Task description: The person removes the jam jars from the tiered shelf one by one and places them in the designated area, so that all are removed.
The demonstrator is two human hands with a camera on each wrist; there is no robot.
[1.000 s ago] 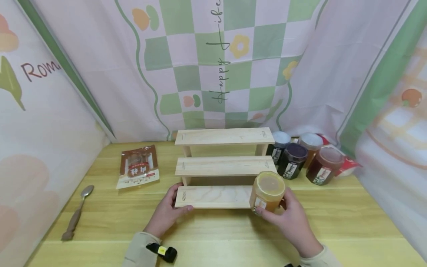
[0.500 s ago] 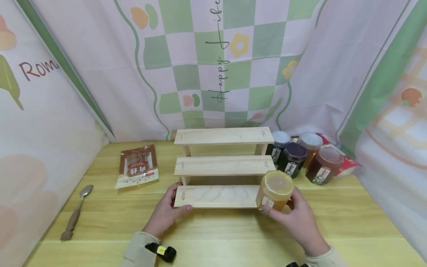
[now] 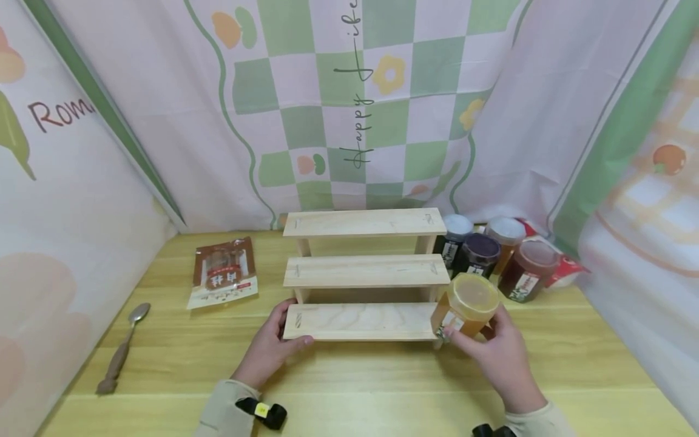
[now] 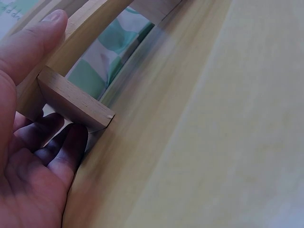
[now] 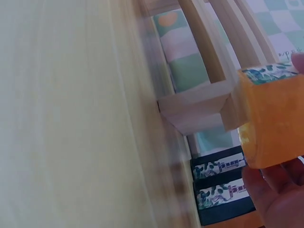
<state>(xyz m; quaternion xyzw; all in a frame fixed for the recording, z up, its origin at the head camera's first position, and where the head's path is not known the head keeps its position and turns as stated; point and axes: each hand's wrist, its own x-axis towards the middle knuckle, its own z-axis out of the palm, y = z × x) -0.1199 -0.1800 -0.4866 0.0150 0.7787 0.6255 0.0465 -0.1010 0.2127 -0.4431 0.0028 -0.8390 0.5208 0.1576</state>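
Observation:
My right hand (image 3: 500,358) grips a jar of amber honey (image 3: 465,309) with a pale yellow lid, thumb across its label. The jar is tilted and overlaps the right end of the lowest board of a three-tier wooden shelf (image 3: 360,321); in the right wrist view the honey jar (image 5: 275,121) is raised off the table beside the shelf's leg. At the shelf's left end my left hand (image 3: 270,347) holds the lowest board. Up close, the left thumb (image 4: 33,45) lies along the board's front edge, and the other fingers bend around by the end leg (image 4: 71,97).
Several jars stand right of the shelf, among them a dark one (image 3: 476,255) and a reddish one (image 3: 528,271). Behind them lies a red and white packet (image 3: 568,271). On the left are a brown packet (image 3: 222,273) and a spoon (image 3: 122,349). A printed curtain (image 3: 382,121) hangs behind.
My right hand has carried the honey jar to the right along the lowest board, over its right end, tilting it more. The left hand has kept its hold on the shelf.

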